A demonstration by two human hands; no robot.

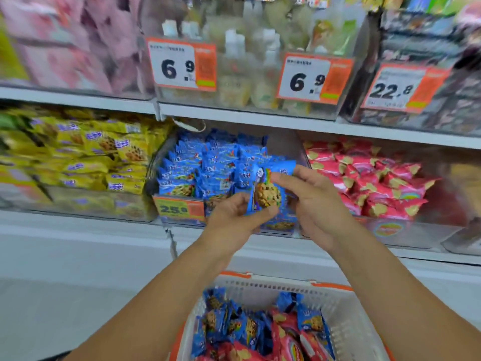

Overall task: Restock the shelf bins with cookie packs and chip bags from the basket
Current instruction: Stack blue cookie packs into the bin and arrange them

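Note:
Both my hands hold blue cookie packs (268, 190) in front of the middle shelf bin (156, 178), which is full of the same blue packs. My left hand (234, 217) grips the packs from below and my right hand (309, 201) pinches them from the right, thumb on the front. Below, the white basket (346, 316) with an orange rim holds several blue cookie packs (221, 324) and red chip bags (286, 342). A bin of red chip bags (369, 183) stands to the right of the blue bin.
A bin of yellow cookie packs (86, 157) fills the shelf to the left. The upper shelf (260, 118) carries clear bins with orange price tags (182, 65) and pink, pale and dark packs. A white shelf ledge (78, 238) runs below the bins.

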